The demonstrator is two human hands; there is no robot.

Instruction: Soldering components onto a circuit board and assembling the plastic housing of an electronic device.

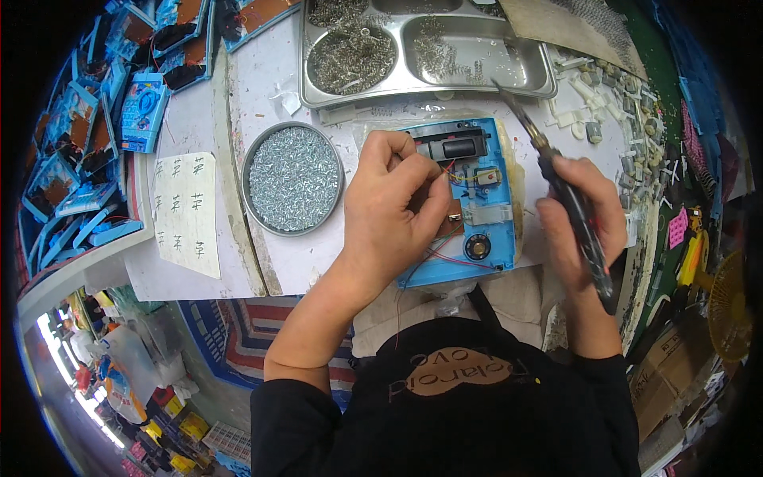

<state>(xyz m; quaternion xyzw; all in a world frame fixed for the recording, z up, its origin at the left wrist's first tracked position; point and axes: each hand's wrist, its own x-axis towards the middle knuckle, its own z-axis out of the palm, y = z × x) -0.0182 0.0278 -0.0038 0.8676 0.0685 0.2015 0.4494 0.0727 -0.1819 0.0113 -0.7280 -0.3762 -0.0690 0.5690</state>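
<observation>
A blue plastic casing (499, 208) lies open side up in front of me, with wires, a black part (457, 149), a small motor-like piece (486, 176) and a round speaker (477, 247). My left hand (395, 191) is over the casing's left side, fingers curled and pinched; whatever they hold is hidden. My right hand (584, 215) is closed around a screwdriver (574, 208) with a dark handle, right of the casing. Its thin metal tip points up and left, toward the steel tray (429, 94) and apart from the casing.
A round bowl of small screws (294, 180) stands to the left, near a paper sheet (188, 215). Springs (354, 60) fill parts of the steel tray. Small white and grey parts (592, 103) lie to the right. Several blue casings (143, 111) are piled at far left.
</observation>
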